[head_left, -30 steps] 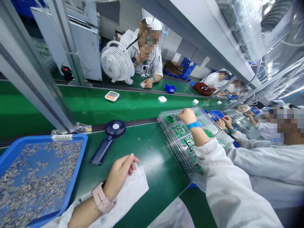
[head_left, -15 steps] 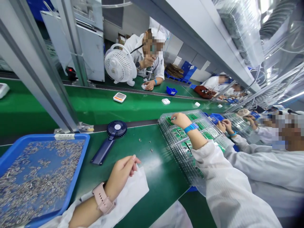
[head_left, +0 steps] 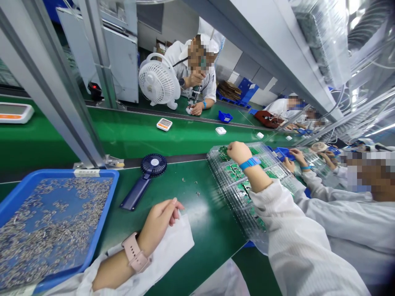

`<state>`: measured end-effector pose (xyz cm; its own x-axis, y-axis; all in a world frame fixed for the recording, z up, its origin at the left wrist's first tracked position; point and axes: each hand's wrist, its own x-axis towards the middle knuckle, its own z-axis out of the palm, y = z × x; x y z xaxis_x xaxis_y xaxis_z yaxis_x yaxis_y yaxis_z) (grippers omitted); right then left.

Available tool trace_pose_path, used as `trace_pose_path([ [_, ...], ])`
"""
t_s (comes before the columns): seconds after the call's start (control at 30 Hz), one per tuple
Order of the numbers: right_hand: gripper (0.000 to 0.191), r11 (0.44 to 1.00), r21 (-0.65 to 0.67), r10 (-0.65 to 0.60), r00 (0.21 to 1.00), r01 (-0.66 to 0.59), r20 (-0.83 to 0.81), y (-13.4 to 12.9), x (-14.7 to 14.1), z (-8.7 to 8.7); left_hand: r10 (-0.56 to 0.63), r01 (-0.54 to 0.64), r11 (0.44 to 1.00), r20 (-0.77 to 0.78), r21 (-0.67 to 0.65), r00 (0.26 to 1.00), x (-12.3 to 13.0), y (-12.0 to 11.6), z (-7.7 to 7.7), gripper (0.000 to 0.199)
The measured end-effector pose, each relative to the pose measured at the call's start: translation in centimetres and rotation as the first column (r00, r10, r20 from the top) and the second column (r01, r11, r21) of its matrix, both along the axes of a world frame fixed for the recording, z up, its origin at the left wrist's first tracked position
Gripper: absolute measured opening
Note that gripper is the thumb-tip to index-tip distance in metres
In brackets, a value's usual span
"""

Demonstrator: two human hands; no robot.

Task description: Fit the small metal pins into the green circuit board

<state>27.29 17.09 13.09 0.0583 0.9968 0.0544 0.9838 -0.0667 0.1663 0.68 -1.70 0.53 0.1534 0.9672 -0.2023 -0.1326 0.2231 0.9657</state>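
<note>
Clear tray (head_left: pixel 228 192): circuit boards (head_left: pixel 233 172) within. Right hand (head_left: pixel 240 153) over far end: grip curled, contents hidden. Left hand (head_left: pixel 162 220) leftward: loosely curled, contents untellable. Step: apparently board handling; calls for fingertip care.

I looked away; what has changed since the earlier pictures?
Along the green belt, the orange-trimmed white device moved right, and a second device came into view at left. The right hand remains at the circuit-board tray; left hand and handheld fan stayed put.
</note>
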Motion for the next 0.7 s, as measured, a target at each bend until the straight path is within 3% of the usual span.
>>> trace_pose_path([
  [0.1, 0.022, 0.998, 0.048, 0.051, 0.993, -0.046, -0.11, -2.7, 0.2, 2.3, -0.014, 0.014, 1.0, -0.003, -0.011, 1.0, 0.0, 0.0, -0.2, 0.05],
  [0.13, 0.023, 0.996, 0.06, 0.082, 0.979, -0.072, -0.187, -4.1, 0.1, 3.0, -0.019, 0.019, 1.0, 0.0, -0.017, 1.0, -0.1, 0.0, -0.3, 0.05],
  [0.17, 0.022, 0.99, 0.101, 0.125, 0.922, -0.094, -0.365, -5.8, -0.2, 3.4, -0.022, 0.023, 1.0, 0.008, -0.021, 1.0, -0.1, 0.0, -0.4, 0.05],
  [0.2, 0.022, 0.982, 0.151, 0.179, 0.82, -0.114, -0.544, -7.6, -0.6, 3.6, -0.023, 0.024, 0.999, 0.02, -0.022, 1.0, -0.2, 0.0, -0.5, 0.049],
  [0.27, 0.02, 0.966, 0.21, 0.257, 0.527, -0.149, -0.81, -11.5, -2.1, 3.3, -0.012, 0.013, 1.0, 0.058, -0.015, 0.998, -0.3, 0.0, -0.8, 0.049],
  [0.33, 0.015, 0.969, 0.177, 0.221, 0.281, -0.175, -0.934, -14.7, -4.3, 1.9, 0.005, -0.004, 1.0, 0.113, -0.006, 0.994, -0.4, 0.0, -1.1, 0.049],
  [0.4, 0.013, 0.971, 0.082, 0.111, 0.119, -0.223, -0.987, -16.6, -6.6, -0.3, 0.025, -0.025, 1.0, 0.178, -0.003, 0.984, -0.4, 0.0, -1.4, 0.05],
  [0.47, 0.016, 0.952, -0.047, -0.049, 0.001, -0.303, -0.999, -16.8, -8.4, -2.8, 0.058, -0.06, 0.998, 0.232, 0.003, 0.971, -0.4, -0.1, -1.7, 0.052],
  [0.53, 0.02, 0.916, -0.148, -0.184, -0.065, -0.373, -0.981, -15.7, -9.6, -5.0, 0.108, -0.115, 0.993, 0.264, 0.011, 0.958, -0.4, -0.3, -1.9, 0.054],
  [0.7, 0.024, 0.851, -0.222, -0.3, -0.095, -0.476, -0.949, -12.1, -10.0, -8.0, 0.165, -0.167, 0.986, 0.238, -0.01, 0.957, -0.4, -0.6, -1.9, 0.05],
])
